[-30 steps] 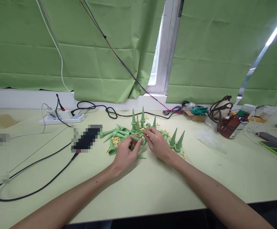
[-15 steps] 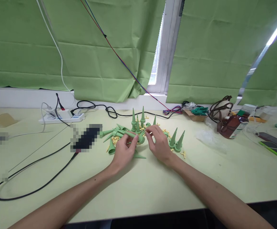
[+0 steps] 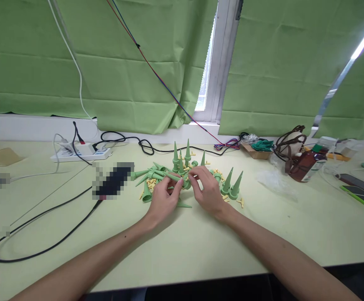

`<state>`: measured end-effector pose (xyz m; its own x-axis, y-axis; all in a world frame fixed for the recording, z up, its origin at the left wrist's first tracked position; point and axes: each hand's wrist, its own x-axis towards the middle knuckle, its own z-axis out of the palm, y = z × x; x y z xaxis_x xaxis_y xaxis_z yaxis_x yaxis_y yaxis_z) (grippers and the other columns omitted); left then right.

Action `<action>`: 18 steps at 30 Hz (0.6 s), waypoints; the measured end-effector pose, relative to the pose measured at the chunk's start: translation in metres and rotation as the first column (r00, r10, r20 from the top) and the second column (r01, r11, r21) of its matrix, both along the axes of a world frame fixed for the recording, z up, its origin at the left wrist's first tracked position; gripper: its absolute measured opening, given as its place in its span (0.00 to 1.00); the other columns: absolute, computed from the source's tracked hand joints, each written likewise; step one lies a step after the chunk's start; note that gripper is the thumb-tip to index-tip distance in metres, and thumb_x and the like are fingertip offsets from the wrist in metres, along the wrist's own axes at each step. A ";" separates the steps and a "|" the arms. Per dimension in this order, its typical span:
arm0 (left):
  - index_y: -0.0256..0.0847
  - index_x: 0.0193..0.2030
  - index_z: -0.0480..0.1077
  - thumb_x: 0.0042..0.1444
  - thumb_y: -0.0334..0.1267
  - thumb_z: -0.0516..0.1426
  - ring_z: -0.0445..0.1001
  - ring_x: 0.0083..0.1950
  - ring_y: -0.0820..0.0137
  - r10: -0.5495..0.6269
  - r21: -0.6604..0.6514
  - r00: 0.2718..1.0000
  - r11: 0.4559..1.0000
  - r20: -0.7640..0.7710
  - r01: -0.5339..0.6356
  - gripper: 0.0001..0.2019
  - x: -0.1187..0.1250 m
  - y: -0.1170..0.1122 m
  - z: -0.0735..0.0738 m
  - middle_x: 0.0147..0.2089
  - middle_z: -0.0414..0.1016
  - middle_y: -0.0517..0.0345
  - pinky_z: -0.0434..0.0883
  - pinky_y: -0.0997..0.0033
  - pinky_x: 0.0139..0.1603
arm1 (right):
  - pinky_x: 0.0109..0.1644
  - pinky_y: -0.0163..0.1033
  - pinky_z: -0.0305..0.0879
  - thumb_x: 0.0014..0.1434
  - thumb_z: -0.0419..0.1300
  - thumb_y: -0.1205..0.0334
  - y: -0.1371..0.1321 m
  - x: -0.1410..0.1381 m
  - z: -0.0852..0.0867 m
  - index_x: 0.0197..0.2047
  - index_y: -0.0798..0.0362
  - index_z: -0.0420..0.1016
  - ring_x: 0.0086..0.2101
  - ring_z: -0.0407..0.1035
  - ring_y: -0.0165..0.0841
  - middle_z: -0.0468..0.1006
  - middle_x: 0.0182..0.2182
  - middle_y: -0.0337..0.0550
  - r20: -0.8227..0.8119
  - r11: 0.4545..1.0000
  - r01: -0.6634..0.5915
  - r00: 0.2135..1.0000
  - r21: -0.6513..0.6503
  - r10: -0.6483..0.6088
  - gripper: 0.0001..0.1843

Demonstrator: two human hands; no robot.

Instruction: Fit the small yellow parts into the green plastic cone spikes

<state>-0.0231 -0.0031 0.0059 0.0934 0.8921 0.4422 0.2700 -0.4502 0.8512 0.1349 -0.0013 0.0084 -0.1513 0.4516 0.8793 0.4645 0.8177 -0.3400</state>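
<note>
A heap of green plastic cone spikes point(image 3: 156, 175) and small yellow pieces point(image 3: 151, 184) lies mid-table. My left hand point(image 3: 163, 200) is closed around one green spike point(image 3: 177, 179), holding it level above the heap. My right hand point(image 3: 208, 190) pinches at that spike's wide end with thumb and fingertips; whatever small piece it may hold is hidden. Some spikes stand upright: two at the back point(image 3: 182, 156) and two on the right point(image 3: 233, 186). One spike point(image 3: 183, 205) lies flat just below my left hand.
A black cable point(image 3: 44, 234) loops across the left of the pale green table point(image 3: 200, 242), near a white power strip point(image 3: 81, 154) and a blurred dark object point(image 3: 114, 179). A brown bottle point(image 3: 307, 165), a bag and phones point(image 3: 362, 190) sit right. Green curtains hang behind.
Both hands have shifted only slightly; the held spike has risen a little and my right fingers have closed in on its wide end.
</note>
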 end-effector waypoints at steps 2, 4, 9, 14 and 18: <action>0.39 0.41 0.71 0.61 0.47 0.57 0.72 0.32 0.70 -0.004 0.008 1.000 1.000 -0.004 0.004 0.13 0.000 -0.001 0.000 0.34 0.74 0.56 0.69 0.72 0.30 | 0.42 0.42 0.69 0.68 0.50 0.71 0.000 0.000 0.000 0.42 0.51 0.66 0.39 0.68 0.36 0.72 0.37 0.46 0.006 1.000 0.001 1.000 0.001 -0.001 0.07; 0.39 0.41 0.71 0.61 0.47 0.57 0.72 0.32 0.70 -0.005 0.016 1.000 1.000 -0.007 0.005 0.12 0.000 -0.002 0.000 0.34 0.74 0.56 0.70 0.72 0.30 | 0.43 0.42 0.69 0.68 0.50 0.71 0.000 0.000 0.001 0.42 0.51 0.66 0.39 0.68 0.36 0.72 0.37 0.46 0.014 1.000 0.000 1.000 0.006 -0.001 0.07; 0.39 0.41 0.70 0.61 0.48 0.56 0.71 0.31 0.70 -0.010 0.013 1.000 1.000 -0.004 0.011 0.13 -0.001 -0.003 0.000 0.33 0.74 0.56 0.70 0.72 0.29 | 0.43 0.42 0.68 0.68 0.50 0.71 0.000 0.000 0.001 0.42 0.51 0.66 0.39 0.68 0.35 0.72 0.37 0.46 0.021 1.000 -0.006 1.000 0.008 0.006 0.07; 0.39 0.40 0.70 0.62 0.48 0.56 0.71 0.32 0.70 0.001 0.020 1.000 1.000 -0.008 0.000 0.13 0.001 -0.003 0.001 0.34 0.74 0.56 0.71 0.72 0.30 | 0.42 0.42 0.68 0.68 0.50 0.70 0.001 0.001 0.000 0.42 0.50 0.67 0.39 0.68 0.36 0.73 0.37 0.46 0.026 1.000 0.002 1.000 -0.004 -0.002 0.07; 0.39 0.40 0.70 0.62 0.48 0.56 0.71 0.31 0.71 0.000 0.022 1.000 1.000 -0.012 0.000 0.13 0.000 -0.004 0.001 0.35 0.74 0.56 0.71 0.72 0.29 | 0.41 0.41 0.67 0.68 0.50 0.70 0.001 0.001 0.000 0.42 0.51 0.67 0.38 0.68 0.36 0.73 0.36 0.46 0.034 1.000 0.014 0.999 -0.018 -0.013 0.07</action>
